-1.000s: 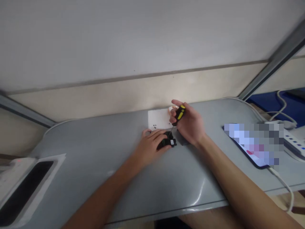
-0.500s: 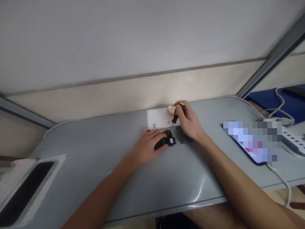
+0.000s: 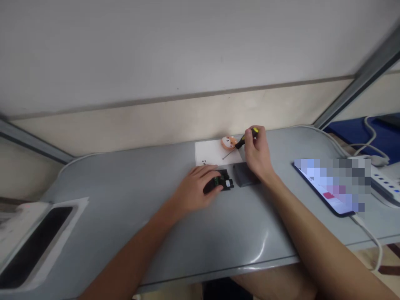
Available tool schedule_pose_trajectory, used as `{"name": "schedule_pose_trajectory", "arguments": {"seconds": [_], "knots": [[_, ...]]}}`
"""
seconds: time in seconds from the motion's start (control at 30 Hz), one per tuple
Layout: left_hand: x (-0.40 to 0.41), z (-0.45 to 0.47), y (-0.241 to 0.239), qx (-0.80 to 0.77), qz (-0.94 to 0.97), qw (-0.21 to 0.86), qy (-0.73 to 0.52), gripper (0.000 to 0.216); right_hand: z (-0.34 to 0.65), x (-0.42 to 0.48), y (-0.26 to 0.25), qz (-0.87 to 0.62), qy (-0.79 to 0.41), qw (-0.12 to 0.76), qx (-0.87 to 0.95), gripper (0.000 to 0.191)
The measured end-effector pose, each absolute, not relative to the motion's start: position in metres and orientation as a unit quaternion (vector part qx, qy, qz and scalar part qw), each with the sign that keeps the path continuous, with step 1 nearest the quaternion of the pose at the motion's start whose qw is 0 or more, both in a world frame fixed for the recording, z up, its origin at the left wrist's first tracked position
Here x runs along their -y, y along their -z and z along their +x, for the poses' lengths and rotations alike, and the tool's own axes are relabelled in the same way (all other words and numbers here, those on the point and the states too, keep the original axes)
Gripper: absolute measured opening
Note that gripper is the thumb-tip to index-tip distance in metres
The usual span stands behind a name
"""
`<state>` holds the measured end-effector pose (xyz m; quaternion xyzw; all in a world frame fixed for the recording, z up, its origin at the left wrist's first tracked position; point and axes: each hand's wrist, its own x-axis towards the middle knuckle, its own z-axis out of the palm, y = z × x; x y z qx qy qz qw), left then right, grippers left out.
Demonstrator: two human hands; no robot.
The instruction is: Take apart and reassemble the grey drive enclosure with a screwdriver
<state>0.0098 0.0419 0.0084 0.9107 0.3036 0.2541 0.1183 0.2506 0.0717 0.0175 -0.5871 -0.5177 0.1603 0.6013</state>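
My left hand rests on the grey table with its fingers closed round a small black device, pinning it down. My right hand grips a small black-and-yellow screwdriver, lifted off the device, its tip pointing left over a white sheet of paper. A few tiny dark screws lie on that sheet. A small orange round figure sits at the sheet's far edge. A dark grey flat cover lies just right of the black device, below my right hand.
A phone with a lit screen lies at the right, a white cable running from it off the table's edge. A white power strip stands at the far right. A white-framed black device sits at the left. A pale wall rises behind.
My right hand has lifted the screwdriver off the black device and carried it back and to the right, over the white sheet. My left hand stays on the device.
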Motion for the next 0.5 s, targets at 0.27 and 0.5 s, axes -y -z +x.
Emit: {"name": "schedule_pose_trajectory", "arguments": {"seconds": [0.27,0.5], "knots": [[-0.053,0.005,-0.010,-0.373,0.844,0.102,-0.371,0.016,0.243,-0.066,-0.029,-0.554,-0.205,0.652,0.476,0.035],[-0.055,0.005,-0.006,-0.406,0.817,0.125,-0.390,0.012,0.225,-0.064,-0.032,-0.509,-0.343,0.662,0.430,0.038]]}}
